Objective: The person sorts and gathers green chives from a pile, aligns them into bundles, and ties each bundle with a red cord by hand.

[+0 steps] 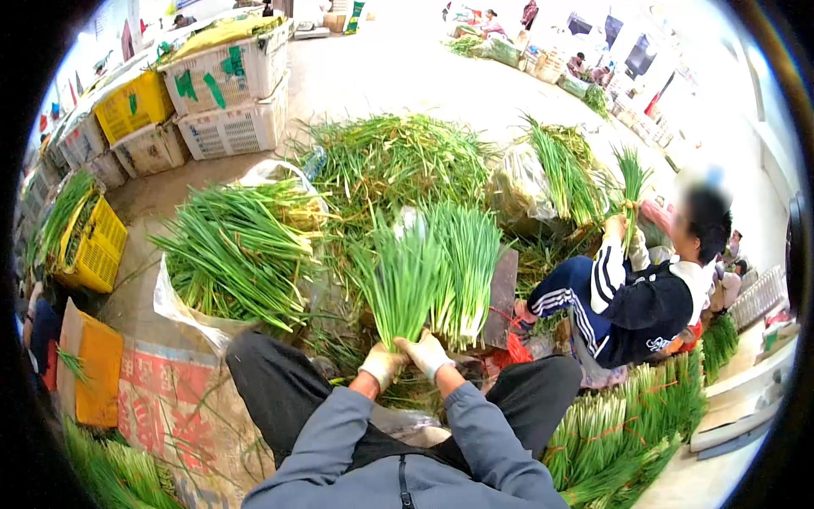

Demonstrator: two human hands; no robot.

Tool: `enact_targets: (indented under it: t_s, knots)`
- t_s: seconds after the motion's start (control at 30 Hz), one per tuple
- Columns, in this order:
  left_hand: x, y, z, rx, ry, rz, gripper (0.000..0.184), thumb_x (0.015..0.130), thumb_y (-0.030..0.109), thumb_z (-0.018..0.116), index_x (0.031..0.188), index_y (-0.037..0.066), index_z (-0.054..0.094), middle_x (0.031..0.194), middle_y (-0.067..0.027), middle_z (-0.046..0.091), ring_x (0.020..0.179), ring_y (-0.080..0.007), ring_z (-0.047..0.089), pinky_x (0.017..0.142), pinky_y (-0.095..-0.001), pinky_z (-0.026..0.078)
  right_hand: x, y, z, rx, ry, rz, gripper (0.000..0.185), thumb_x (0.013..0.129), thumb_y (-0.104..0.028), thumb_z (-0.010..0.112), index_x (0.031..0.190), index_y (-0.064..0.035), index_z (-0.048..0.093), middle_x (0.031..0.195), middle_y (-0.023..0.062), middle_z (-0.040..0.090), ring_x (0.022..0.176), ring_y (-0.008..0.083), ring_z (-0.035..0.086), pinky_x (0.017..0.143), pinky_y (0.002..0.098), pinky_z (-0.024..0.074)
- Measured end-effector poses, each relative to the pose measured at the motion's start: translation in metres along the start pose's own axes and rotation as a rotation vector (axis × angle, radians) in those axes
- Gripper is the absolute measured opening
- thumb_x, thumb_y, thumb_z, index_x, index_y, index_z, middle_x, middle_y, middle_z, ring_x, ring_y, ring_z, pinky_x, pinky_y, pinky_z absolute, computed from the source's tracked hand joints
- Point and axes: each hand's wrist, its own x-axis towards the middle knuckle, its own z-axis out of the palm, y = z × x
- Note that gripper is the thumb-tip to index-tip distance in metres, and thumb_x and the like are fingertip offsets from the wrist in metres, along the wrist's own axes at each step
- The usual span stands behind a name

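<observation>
My left hand (383,365), in a pale work glove, is closed around the lower ends of a bunch of garlic chives (397,276). My right hand (426,353), gloved too, grips the same bunch from the other side. The leaves stand up and fan out away from me, slightly blurred. Just right of the bunch, a neat stack of garlic chives (466,271) lies with its pale ends toward me, on a dark board (504,293). To the left, a large loose heap of chives (237,250) rests on white plastic sheeting (176,304).
Ahead lies a wide pile of leaves (398,157). A co-worker (644,297) sits at right, holding another bunch (632,182). Tied bundles (627,424) stand near my right knee. White crates (233,127) and a yellow crate (97,246) stand at left, beyond an orange box (91,373).
</observation>
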Motion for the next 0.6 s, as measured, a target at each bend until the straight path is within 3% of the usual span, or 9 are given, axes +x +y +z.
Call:
enact_targets:
  t_s: [0.07,0.13,0.2,0.23,0.27,0.37,0.53,0.6]
  knots:
    - [-0.004,0.005,-0.004,-0.117,-0.008,-0.019,0.040,0.087,0.016,0.078,0.123,0.005,0.064,0.101,-0.0070,0.071,0.081,-0.0197,0.065,0.067,-0.0328,0.054,0.007,0.001,0.004,0.282,-0.096,0.026,0.074,0.080,-0.042,0.078,0.134,0.0028,0.054,0.121,0.0228,0.067,0.113,0.0320,0.066,0.094,0.0369,0.0515]
    - [0.005,-0.008,-0.005,-0.324,0.057,-0.002,0.038,0.093,0.023,0.073,0.125,0.005,0.062,0.099,-0.0070,0.072,0.081,-0.0196,0.067,0.067,-0.0349,0.054,0.044,0.052,0.023,0.583,-0.013,0.237,0.061,0.085,-0.035,0.075,0.132,-0.0004,0.057,0.124,0.0204,0.065,0.116,0.0306,0.063,0.095,0.0373,0.0514]
    - [-0.001,-0.004,-0.014,-0.483,0.000,-0.199,0.035,0.098,0.027,0.065,0.124,0.005,0.062,0.101,-0.0105,0.073,0.084,-0.0225,0.070,0.071,-0.0370,0.057,0.007,0.015,0.004,0.842,0.006,0.489,0.044,0.094,-0.027,0.056,0.132,-0.0048,0.052,0.131,0.0198,0.061,0.118,0.0367,0.060,0.101,0.0636,0.0460]
    - [-0.003,0.002,-0.011,-0.603,0.012,-0.247,0.032,0.102,0.024,0.057,0.124,0.003,0.061,0.106,-0.0121,0.073,0.089,-0.0238,0.071,0.076,-0.0388,0.059,0.054,0.093,0.027,0.972,-0.116,0.329,0.042,0.095,-0.027,0.051,0.132,-0.0066,0.052,0.126,0.0173,0.063,0.113,0.0384,0.062,0.093,0.0692,0.0482]
    - [-0.004,0.005,-0.006,-0.720,0.021,-0.288,0.030,0.105,0.021,0.049,0.124,0.001,0.060,0.111,-0.0136,0.072,0.095,-0.0251,0.072,0.082,-0.0406,0.060,0.041,0.084,0.016,0.894,-0.110,0.309,0.037,0.096,-0.023,0.048,0.129,-0.0070,0.054,0.120,0.0149,0.065,0.107,0.0358,0.064,0.090,0.0591,0.0533]
    - [0.004,-0.007,-0.006,-0.800,0.030,-0.277,0.034,0.106,0.023,0.044,0.128,0.001,0.059,0.115,-0.0142,0.071,0.100,-0.0277,0.071,0.087,-0.0414,0.059,0.054,0.108,0.030,1.073,-0.086,0.192,0.033,0.095,-0.016,0.046,0.125,-0.0054,0.056,0.115,0.0132,0.065,0.102,0.0322,0.065,0.087,0.0516,0.0551]
    - [0.010,-0.010,-0.006,-0.816,0.081,-0.310,0.033,0.106,0.023,0.046,0.127,0.001,0.058,0.115,-0.0138,0.070,0.098,-0.0280,0.071,0.088,-0.0430,0.059,0.026,0.057,0.014,1.000,-0.040,0.269,0.036,0.101,-0.025,0.052,0.128,-0.0025,0.056,0.122,0.0124,0.064,0.111,0.0256,0.060,0.097,0.0422,0.0482]
    - [0.013,-0.016,-0.007,-0.701,0.050,-0.306,0.031,0.105,0.023,0.051,0.127,0.003,0.059,0.110,-0.0120,0.071,0.092,-0.0270,0.071,0.080,-0.0412,0.059,0.021,0.053,0.009,1.030,-0.124,0.189,0.046,0.102,-0.032,0.054,0.134,0.0010,0.054,0.130,0.0137,0.061,0.118,0.0232,0.056,0.102,0.0382,0.0430]
